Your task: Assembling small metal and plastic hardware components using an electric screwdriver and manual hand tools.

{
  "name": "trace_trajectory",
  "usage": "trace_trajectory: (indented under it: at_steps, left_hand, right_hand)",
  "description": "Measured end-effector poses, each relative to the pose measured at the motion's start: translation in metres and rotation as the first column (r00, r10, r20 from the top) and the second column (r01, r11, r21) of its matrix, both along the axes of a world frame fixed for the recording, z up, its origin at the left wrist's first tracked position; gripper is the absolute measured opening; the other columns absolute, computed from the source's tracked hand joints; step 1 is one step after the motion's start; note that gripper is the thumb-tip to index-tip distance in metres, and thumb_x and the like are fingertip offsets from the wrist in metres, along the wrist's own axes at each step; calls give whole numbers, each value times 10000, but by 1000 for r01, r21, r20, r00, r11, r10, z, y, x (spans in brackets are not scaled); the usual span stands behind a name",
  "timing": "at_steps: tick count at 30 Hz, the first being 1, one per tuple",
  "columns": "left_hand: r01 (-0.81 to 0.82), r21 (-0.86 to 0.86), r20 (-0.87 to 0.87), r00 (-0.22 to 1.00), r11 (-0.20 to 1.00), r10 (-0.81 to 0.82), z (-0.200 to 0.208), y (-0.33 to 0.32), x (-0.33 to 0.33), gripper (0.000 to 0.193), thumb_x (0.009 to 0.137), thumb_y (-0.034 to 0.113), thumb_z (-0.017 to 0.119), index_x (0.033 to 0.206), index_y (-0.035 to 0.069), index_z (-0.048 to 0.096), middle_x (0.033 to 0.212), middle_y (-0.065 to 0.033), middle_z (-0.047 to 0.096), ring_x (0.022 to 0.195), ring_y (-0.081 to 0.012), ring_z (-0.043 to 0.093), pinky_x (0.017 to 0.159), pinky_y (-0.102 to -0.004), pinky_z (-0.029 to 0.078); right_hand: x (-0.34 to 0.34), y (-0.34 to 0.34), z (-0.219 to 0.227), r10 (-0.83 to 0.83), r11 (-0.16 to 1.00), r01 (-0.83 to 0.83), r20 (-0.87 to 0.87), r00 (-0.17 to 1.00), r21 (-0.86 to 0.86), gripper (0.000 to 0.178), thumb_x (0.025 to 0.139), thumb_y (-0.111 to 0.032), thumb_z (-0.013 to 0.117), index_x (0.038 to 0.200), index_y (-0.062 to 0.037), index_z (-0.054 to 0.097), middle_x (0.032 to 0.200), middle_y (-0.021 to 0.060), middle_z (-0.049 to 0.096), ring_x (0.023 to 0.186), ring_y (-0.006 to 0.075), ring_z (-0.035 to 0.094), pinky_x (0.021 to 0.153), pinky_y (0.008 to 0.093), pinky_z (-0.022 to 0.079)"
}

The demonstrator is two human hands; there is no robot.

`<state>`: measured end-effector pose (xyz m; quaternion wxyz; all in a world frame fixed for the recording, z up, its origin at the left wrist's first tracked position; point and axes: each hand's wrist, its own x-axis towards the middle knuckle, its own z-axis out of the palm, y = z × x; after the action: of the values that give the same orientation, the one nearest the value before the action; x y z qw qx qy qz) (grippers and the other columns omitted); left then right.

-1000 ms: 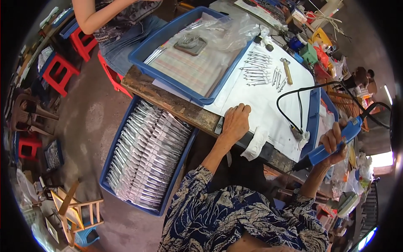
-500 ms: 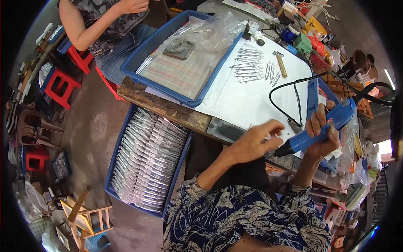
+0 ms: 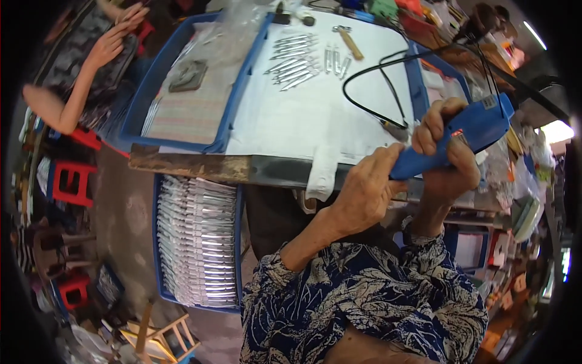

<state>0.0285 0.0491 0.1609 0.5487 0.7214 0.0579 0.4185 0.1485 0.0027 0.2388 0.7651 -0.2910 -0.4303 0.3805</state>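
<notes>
A blue corded power tool, shaped like an electric screwdriver (image 3: 424, 159), is held slantwise over the table's front edge. My right hand (image 3: 451, 145) wraps round its body. My left hand (image 3: 367, 188) closes round its front end, so the tip is hidden. Left of that hand, a white strip (image 3: 323, 171) hangs over the table edge. Beyond, on white paper (image 3: 267, 112), lie rows of slim metal parts (image 3: 294, 60), a few more metal parts (image 3: 337, 59) set apart, and a hammer (image 3: 350, 46) with a wooden handle.
A black cable (image 3: 357, 76) loops across the paper. Left of it stands a blue tray (image 3: 223, 121) with plastic bags and a dark block (image 3: 188, 76). Below the table, a blue crate (image 3: 239, 242) is filled with stacked metal parts. Another person's hand (image 3: 109, 45) shows at far left.
My left hand, earlier apart from the tool with loosely bent fingers, has come to its front end and closed round it. The view has shifted; the white strip shows at the table edge.
</notes>
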Motion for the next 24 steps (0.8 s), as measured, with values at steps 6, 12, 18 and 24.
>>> trace_trajectory:
  at_steps: [6,12,18,24]
  left_hand:
    - [213,-44,-29,976,976,-214,4,-9,15,462,826,103,603,1223,-14,399,1054,-185,536,910,-288,553,792,-320,433]
    - [279,-73,-65,957,958,-284,11,-12,21,461,804,107,632,1213,8,442,1078,-148,549,939,-252,555,827,-308,426]
    - [265,-102,-161,947,959,-278,14,20,17,314,796,79,608,1090,-12,546,971,-129,592,872,-206,582,800,-303,454]
    - [-64,-208,-355,935,976,-14,-7,97,61,205,818,67,506,956,-56,595,758,-83,619,666,-111,553,628,-243,461]
  right_hand:
    - [11,-23,-4,-89,984,84,25,996,155,542,727,-132,571,1209,-36,342,782,109,437,592,162,490,581,305,432]
    - [15,-38,-1,-125,982,114,65,990,151,482,716,-156,578,1134,-57,359,736,67,395,555,134,440,560,280,394]
    - [42,-46,-4,-190,960,206,-101,977,189,463,767,-133,548,1179,-43,356,804,107,444,630,164,484,622,313,427]
    - [83,-55,-16,-189,977,213,-413,891,12,355,881,-95,480,1197,9,356,819,76,376,664,142,427,621,299,387]
